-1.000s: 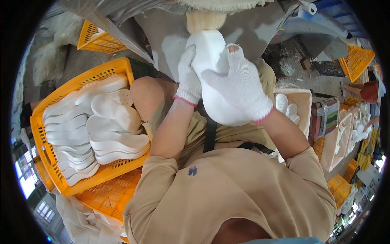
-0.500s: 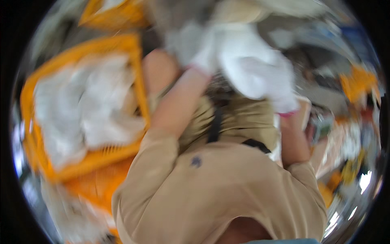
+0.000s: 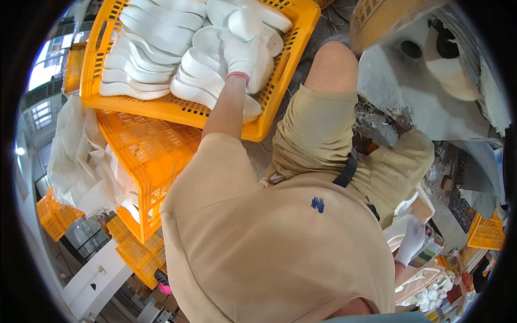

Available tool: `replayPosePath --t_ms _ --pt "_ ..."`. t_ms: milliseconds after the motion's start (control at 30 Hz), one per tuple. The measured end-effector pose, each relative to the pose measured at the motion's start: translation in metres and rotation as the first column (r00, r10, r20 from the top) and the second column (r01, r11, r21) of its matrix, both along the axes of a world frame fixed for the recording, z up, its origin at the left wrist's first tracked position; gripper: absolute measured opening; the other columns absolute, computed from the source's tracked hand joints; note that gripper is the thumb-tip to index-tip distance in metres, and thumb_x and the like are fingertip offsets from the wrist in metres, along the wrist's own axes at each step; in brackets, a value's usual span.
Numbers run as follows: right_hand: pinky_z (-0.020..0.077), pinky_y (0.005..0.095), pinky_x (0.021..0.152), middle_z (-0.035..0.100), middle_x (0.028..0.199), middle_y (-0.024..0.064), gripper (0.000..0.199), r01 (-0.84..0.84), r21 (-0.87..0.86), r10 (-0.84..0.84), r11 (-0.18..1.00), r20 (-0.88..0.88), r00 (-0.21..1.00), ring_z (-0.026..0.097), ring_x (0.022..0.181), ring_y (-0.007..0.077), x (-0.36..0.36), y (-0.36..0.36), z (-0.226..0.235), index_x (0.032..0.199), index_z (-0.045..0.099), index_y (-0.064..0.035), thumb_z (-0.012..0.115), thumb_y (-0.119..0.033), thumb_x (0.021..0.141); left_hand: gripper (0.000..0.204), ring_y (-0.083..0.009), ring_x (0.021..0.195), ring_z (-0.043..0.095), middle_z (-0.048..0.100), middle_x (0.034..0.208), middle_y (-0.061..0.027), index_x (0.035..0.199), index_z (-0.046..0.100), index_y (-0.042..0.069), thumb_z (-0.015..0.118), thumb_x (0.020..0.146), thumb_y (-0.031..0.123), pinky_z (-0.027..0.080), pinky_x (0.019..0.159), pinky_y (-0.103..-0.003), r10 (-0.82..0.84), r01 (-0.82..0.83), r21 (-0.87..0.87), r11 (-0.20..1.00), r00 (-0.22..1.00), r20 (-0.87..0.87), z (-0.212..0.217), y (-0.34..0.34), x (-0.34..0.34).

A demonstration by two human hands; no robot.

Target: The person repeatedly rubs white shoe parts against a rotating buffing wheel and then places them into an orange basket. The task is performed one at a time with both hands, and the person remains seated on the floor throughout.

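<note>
My left hand (image 3: 240, 55), in a white knit glove with a pink cuff, reaches into the orange crate (image 3: 195, 114). Its fingers are closed on a white shoe sole (image 3: 245, 24) lying over others at the crate's right side. Rows of similar curved white soles (image 3: 137, 54) fill the left and middle of the crate. Low at the right, beside my hip, is my right hand (image 3: 412, 238), gloved the same way. It rests near a white curved piece (image 3: 396, 230) and a small box (image 3: 430, 248); its fingers are too small and merged with the white to read.
More orange crates (image 3: 145, 142) stand under and behind the full one, with a white sack (image 3: 81, 156) beside them. A cardboard box (image 3: 390, 21) and a grey-white panel with holes (image 3: 414, 91) stand ahead on the right. Another person's arm (image 3: 462, 293) shows at far lower right.
The view has turned left toward the crate. My hands, together over white pieces before, are now apart: the left inside the crate, the right down at my right side.
</note>
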State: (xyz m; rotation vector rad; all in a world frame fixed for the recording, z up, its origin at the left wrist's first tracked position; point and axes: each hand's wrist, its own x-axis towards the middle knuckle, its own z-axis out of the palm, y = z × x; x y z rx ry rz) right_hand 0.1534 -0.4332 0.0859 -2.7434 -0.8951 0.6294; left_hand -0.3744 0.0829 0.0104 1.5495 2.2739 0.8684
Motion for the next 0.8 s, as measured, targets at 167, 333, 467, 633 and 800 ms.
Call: replayPosePath --t_ms 167,333,467,633,800 --pt "0.0479 0.0379 0.109 0.066 0.135 0.0188 0.065 -0.065 0.535 0.228 0.842 -0.245 0.942 0.064 0.123 0.0291 -0.091 0.136 0.032 0.139 0.058 0.0061 0.083 -0.020 0.086 0.054 -0.0326 0.110 0.068 0.067 0.124 -0.0214 0.132 0.055 -0.002 0.076 0.090 0.024 0.054 0.097 -0.045 -0.268 0.028 0.369 0.929 0.737 0.621 0.067 -0.066 0.037" --pt "0.0451 0.0506 0.109 0.064 0.134 0.0182 0.044 -0.510 0.714 0.786 0.479 -0.089 0.612 0.058 0.129 0.0405 -0.143 0.181 0.066 0.135 0.066 -0.0080 0.072 -0.021 0.093 0.052 -0.0286 0.119 0.062 0.062 0.131 -0.0175 0.143 0.048 0.001 0.067 0.099 0.019 0.050 0.104 -0.043 -0.320 0.368 0.250 0.896 0.144 0.936 0.111 -0.175 0.196" --pt "0.0544 0.0423 0.097 0.070 0.126 0.0150 0.036 -0.157 0.746 0.202 0.647 0.030 0.979 0.069 0.116 0.0326 -0.096 0.140 0.056 0.132 0.068 -0.0095 0.063 -0.023 0.100 0.063 -0.0331 0.134 0.051 0.048 0.149 -0.0166 0.153 0.040 0.008 0.066 0.102 0.034 0.045 0.107 -0.057 -0.091 0.686 -0.162 0.710 0.318 0.944 0.104 -0.205 0.288" --pt "0.0537 0.0384 0.098 0.070 0.127 0.0175 0.053 0.578 0.503 0.009 0.642 -0.759 0.651 0.068 0.118 0.0292 -0.095 0.103 0.030 0.131 0.066 -0.0056 0.075 -0.040 0.092 0.070 -0.0332 0.137 0.050 0.046 0.156 -0.0164 0.156 0.040 0.006 0.062 0.102 0.046 0.035 0.119 -0.050 0.177 0.889 -0.229 0.398 0.171 0.969 0.033 -0.180 0.339" --pt "0.0482 0.0403 0.109 0.064 0.140 0.0209 0.079 0.436 0.678 -0.250 0.592 -0.361 0.899 0.060 0.131 0.0310 -0.112 0.007 -0.010 0.145 0.056 -0.0013 0.075 -0.052 0.088 0.058 -0.0324 0.129 0.057 0.055 0.148 -0.0189 0.152 0.047 0.001 0.062 0.104 0.033 0.044 0.115 -0.044 -0.369 0.964 -0.074 0.255 0.168 0.914 -0.031 -0.119 0.334"
